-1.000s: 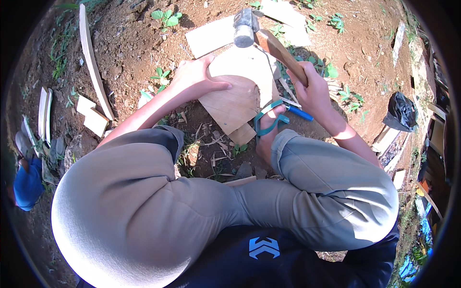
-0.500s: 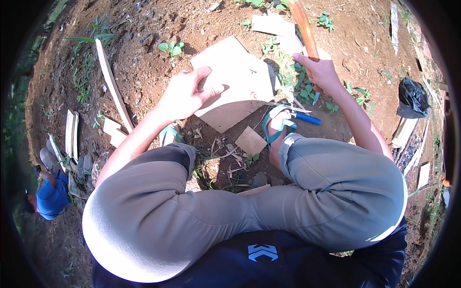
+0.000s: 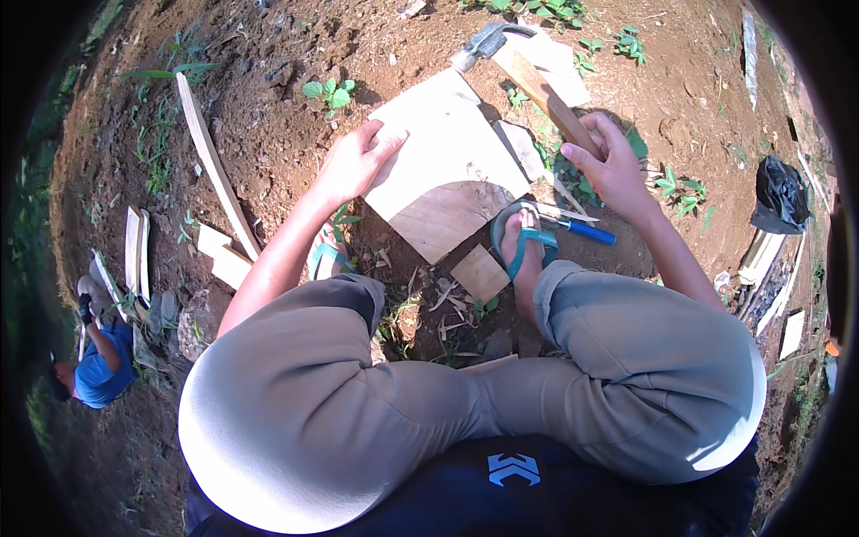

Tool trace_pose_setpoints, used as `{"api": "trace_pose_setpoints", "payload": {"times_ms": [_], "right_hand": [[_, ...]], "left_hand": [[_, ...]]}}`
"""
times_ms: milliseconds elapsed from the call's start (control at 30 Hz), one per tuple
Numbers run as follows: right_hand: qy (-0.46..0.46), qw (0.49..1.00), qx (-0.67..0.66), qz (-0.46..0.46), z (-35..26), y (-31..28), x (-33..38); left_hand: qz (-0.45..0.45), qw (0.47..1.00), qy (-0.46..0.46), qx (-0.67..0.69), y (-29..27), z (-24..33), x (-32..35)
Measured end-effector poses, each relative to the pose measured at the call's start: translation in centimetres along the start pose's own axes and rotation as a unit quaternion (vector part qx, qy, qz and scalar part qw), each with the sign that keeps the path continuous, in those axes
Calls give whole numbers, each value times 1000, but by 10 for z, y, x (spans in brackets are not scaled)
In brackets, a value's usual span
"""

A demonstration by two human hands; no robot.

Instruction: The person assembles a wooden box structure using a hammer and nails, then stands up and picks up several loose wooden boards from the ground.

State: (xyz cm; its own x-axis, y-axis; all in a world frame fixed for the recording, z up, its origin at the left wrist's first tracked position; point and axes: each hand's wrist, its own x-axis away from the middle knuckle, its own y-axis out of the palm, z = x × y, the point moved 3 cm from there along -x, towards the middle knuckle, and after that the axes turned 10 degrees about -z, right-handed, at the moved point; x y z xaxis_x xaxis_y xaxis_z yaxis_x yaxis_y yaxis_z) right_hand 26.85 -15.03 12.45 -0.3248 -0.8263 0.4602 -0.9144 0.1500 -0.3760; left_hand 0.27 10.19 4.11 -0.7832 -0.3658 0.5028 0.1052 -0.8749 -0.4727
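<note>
A pale square wooden board [image 3: 447, 134] is tilted between my feet, its near corner pointing toward me and my shadow across its lower part. My left hand [image 3: 358, 161] grips its left edge, thumb on top and fingers partly hidden. My right hand [image 3: 611, 166] is closed around the end of a wooden-handled claw hammer [image 3: 546, 97]. The hammer's grey metal head [image 3: 488, 45] is by the board's far corner; I cannot tell if they touch. Close to my right sandal lies a tool with a blue handle [image 3: 586, 233], and a small wooden square [image 3: 480, 273] rests nearer me.
Light wood pieces [image 3: 550, 63] lie beyond the hammer, and a long strip [image 3: 210, 157] lies to the left. A black plastic bag [image 3: 780, 195] sits at the right. Another person in blue [image 3: 106, 362] is at the far left. Small green plants dot the brown soil.
The hammer has come down from its raised position, its head now in view beside the board. My left hand has closed on the board's edge, and the board has turned slightly.
</note>
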Motion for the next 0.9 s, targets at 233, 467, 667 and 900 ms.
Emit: {"api": "trace_pose_setpoints", "payload": {"times_ms": [233, 467, 667, 900], "right_hand": [[91, 992, -71, -57, 9, 20, -24], [108, 973, -156, -128, 16, 27, -43], [108, 952, -209, -194, 9, 47, -31], [72, 931, -240, -265, 22, 51, -11]], "left_hand": [[-78, 994, 70, 5, -3, 43, 16], [-180, 974, 123, 59, -15, 59, 44], [-242, 945, 216, -28, -7, 74, 49], [-312, 918, 239, 45, 29, 58, 58]]}}
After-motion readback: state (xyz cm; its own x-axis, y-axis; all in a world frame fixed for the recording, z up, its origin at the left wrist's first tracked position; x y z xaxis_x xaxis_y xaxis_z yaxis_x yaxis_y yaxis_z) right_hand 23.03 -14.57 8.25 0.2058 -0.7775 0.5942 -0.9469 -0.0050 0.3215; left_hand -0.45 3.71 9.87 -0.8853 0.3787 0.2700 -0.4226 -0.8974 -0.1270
